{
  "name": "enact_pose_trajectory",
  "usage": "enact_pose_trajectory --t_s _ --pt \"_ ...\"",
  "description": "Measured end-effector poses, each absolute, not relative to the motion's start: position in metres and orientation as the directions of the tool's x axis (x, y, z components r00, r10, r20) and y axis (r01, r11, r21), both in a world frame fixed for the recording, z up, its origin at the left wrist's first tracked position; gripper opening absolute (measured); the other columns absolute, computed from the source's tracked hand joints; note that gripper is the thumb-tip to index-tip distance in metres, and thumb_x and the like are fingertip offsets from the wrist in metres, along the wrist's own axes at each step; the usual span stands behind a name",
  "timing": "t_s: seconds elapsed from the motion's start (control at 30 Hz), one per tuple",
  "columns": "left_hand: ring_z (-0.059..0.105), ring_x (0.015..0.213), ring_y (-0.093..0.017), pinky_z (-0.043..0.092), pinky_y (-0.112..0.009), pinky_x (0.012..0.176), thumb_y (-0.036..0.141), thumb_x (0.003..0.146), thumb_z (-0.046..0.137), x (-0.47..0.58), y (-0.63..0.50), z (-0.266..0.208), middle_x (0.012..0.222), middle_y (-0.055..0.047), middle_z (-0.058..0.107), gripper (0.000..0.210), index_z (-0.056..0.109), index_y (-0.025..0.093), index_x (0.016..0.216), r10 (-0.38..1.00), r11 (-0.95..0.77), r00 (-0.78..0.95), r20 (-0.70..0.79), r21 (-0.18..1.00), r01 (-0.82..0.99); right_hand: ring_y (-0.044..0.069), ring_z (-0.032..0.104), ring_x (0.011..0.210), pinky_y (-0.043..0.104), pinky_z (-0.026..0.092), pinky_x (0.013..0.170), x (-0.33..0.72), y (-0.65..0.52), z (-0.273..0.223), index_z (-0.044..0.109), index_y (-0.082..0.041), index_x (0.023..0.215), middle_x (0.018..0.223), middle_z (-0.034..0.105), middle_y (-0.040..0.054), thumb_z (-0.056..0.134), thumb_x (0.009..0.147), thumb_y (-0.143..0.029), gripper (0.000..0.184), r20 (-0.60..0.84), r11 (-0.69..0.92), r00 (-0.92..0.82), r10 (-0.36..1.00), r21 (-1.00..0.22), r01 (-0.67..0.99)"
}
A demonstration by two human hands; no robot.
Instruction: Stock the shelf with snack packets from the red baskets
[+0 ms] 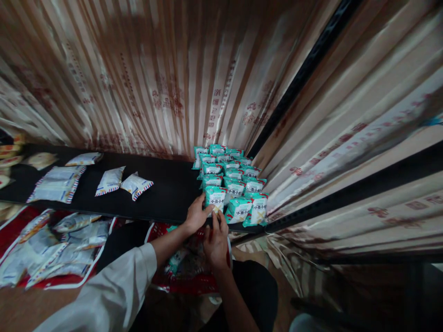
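Note:
At the front edge of the black shelf, a teal-and-white snack packet stands upright between my hands. My left hand is closed on its left side, thumb across the lower front. The fingers of my right hand press on the packet's lower front from below. Behind and to the right, several matching packets stand in rows. One packet beside my right hand leans a little. Beneath my forearms, a red bag holds more teal packets, partly hidden.
White pillow-shaped packets lie on the shelf's left part. A second red bag on the floor holds several more. Patterned curtains hang behind and to the right, with a dark metal post at the shelf's right corner.

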State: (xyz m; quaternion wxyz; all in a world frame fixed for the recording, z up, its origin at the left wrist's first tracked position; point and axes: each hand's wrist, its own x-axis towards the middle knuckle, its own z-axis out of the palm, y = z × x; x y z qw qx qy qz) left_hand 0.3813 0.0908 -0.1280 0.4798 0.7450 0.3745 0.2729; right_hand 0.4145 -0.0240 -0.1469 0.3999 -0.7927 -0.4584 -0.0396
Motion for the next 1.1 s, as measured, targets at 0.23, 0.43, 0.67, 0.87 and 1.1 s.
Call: enact_pose_trajectory --t_s 0.23,0.43,0.67,0.87,1.1 --pt "0.056 0.103 -0.020 0.045 -0.034 0.091 0.034 0.076 0.059 0.382 0.089 -0.131 0.122 -0.009 0.054 0.059 0.041 0.020 0.131 0.845 -0.176 0.535 0.022 0.955 0.238 0.029 0.034 0.126 0.053 0.038 0.095 0.416 -0.023 -0.150 0.034 -0.021 0.135 0.138 0.033 0.0152 0.034 0.090 -0.027 0.046 0.463 -0.258 0.574 0.676 -0.580 0.772" --pt "0.054 0.106 -0.020 0.043 -0.033 0.094 0.031 0.080 0.053 0.379 0.085 -0.131 0.119 -0.008 0.054 0.050 0.045 0.022 0.129 0.827 -0.254 0.560 0.047 0.920 0.298 0.029 0.034 0.125 0.052 0.037 0.095 0.416 -0.021 -0.152 0.037 -0.020 0.134 0.136 0.034 0.0156 0.034 0.089 -0.026 0.045 0.468 -0.261 0.568 0.677 -0.569 0.780" --pt "0.056 0.105 -0.020 0.049 -0.031 0.084 0.030 0.078 0.055 0.373 0.085 -0.134 0.124 -0.011 0.051 0.055 0.042 0.017 0.130 0.829 -0.184 0.559 -0.005 0.942 0.281 0.029 0.031 0.128 0.054 0.035 0.097 0.415 -0.024 -0.152 0.036 -0.019 0.134 0.140 0.030 0.0155 0.033 0.089 -0.025 0.045 0.455 -0.269 0.573 0.682 -0.573 0.774" --pt "0.054 0.109 -0.020 0.052 -0.028 0.079 0.029 0.079 0.054 0.354 0.077 -0.137 0.128 -0.009 0.050 0.047 0.049 0.020 0.125 0.795 -0.176 0.606 -0.014 0.951 0.254 0.029 0.029 0.130 0.053 0.034 0.098 0.414 -0.025 -0.154 0.036 -0.016 0.134 0.143 0.027 0.0161 0.033 0.087 -0.024 0.048 0.413 -0.270 0.563 0.716 -0.580 0.769" --pt "0.060 0.092 -0.017 0.050 -0.027 0.078 0.023 0.081 0.047 0.324 0.090 -0.130 0.105 -0.009 0.064 0.029 0.062 0.015 0.105 0.803 -0.182 0.595 -0.027 0.940 0.288 0.028 0.028 0.131 0.050 0.033 0.101 0.404 -0.028 -0.147 0.039 -0.012 0.131 0.142 0.028 0.0184 0.034 0.088 -0.023 0.045 0.436 -0.260 0.565 0.700 -0.582 0.771"
